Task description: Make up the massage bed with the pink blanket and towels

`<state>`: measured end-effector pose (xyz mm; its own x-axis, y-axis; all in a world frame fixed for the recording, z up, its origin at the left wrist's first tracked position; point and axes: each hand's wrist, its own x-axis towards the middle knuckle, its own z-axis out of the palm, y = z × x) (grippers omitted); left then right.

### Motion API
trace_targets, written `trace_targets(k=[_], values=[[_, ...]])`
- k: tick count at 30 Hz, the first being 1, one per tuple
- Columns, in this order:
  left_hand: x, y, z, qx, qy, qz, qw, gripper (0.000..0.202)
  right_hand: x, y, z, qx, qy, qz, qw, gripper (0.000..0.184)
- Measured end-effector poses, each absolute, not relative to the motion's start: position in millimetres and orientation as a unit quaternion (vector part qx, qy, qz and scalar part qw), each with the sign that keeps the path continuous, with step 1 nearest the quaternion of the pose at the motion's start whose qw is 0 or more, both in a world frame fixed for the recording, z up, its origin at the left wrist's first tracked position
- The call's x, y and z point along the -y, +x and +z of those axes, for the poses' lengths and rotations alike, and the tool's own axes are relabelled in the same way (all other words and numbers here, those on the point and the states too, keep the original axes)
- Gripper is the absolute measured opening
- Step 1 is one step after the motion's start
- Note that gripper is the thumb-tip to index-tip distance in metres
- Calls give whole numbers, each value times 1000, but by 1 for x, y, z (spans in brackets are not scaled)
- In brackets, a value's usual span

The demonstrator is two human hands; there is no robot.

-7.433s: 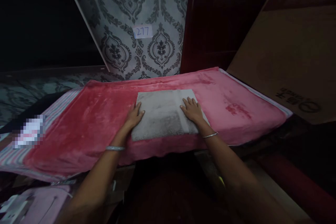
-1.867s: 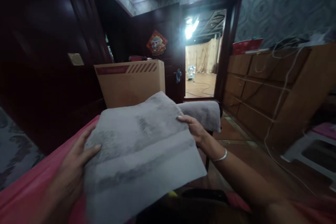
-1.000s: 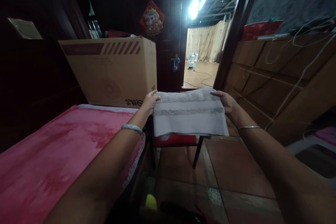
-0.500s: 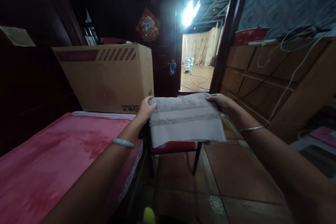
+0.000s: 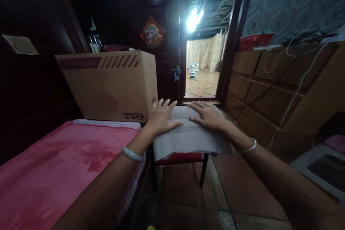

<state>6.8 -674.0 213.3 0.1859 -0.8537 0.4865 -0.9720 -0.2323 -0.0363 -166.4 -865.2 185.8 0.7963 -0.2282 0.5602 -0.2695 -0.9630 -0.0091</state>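
Observation:
A folded grey towel (image 5: 188, 142) lies over the red seat of a dark-legged chair (image 5: 185, 158), its front edge hanging slightly past the seat. My left hand (image 5: 162, 116) rests on the towel's left part, fingers spread, a pale bangle on the wrist. On the right part lies my right hand (image 5: 208, 115), palm down with the fingers stretched out and a thin silver bangle on its wrist. Both thumbs point inward over the towel's middle. The hands hide much of its far edge.
Left of the chair is a bed with a pink blanket (image 5: 54, 161). A large cardboard box (image 5: 107, 86) stands behind it. Wooden drawers (image 5: 258, 79) with loose cables line the right side, near a white stool (image 5: 320, 169). An open doorway (image 5: 202, 82) shows a fan beyond.
Both hands have let go of the towel's far corners and moved inward, flattening onto its top. The towel now lies lower on the chair seat. The view has tilted up slightly.

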Motion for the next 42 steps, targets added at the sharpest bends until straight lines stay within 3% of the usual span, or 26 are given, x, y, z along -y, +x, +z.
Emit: trace_targets(k=[3,9,14,20,24,28,31,34,37,39,42], values=[[678,7,202,606,769,176,104,84,865,-164,176,121,953,276,6,65],[678,14,193,618,751,184,143,82,868,-166,173,129,942,303,-72,63],[677,14,190,633,738,170,160,80,866,-169,172,152,947,278,-61,64],[632,12,153,635,717,265,113,69,882,-169,164,141,950,270,-65,68],[559,-3,111,652,717,235,81,65,898,-166,154,125,940,305,-86,61],[456,-17,77,595,788,119,103,71,910,-164,147,107,935,329,-83,54],[361,-21,64,492,863,47,109,57,909,-167,152,101,937,329,-65,58],[257,-28,48,336,931,76,116,51,877,-178,163,127,927,348,-57,71],[162,-52,24,223,957,149,115,49,812,-189,160,149,883,439,-68,62],[114,-81,7,149,971,155,99,50,758,-186,143,123,880,446,-102,54],[77,-136,-8,63,981,167,73,52,677,-160,94,-23,913,333,-233,38]])
